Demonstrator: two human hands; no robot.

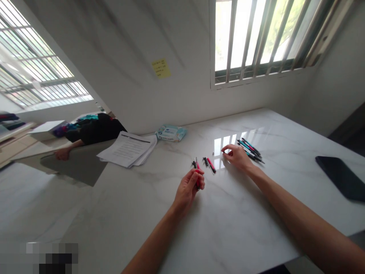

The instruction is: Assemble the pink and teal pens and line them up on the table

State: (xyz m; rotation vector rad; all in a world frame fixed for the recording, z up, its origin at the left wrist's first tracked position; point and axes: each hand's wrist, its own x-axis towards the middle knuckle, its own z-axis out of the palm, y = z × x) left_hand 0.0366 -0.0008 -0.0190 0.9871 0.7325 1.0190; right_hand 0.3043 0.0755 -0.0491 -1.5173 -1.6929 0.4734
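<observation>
My left hand [191,183] is closed around the red barrel of a pen [197,180], whose far end and a thin refill seem to stick up past the fingers. Just beyond it lie a small black pen part [194,164] and, slightly right, another black part [205,161] beside a red pen barrel with a black grip [211,165]. My right hand [236,156] hovers low over the table, thumb and forefinger brought together; whatever is between them is too small to name. A tiny piece [213,153] lies left of those fingertips. Several pens [251,149] in teal, red and black lie behind the right hand.
The marble-patterned table [137,220] carries stacked printed papers [128,148], a blue wipes packet [171,133] against the wall, and a dark phone [340,178] at right. At left, another person's hand [62,153] rests at a grey board [82,161]. A yellow note [161,68] is on the wall.
</observation>
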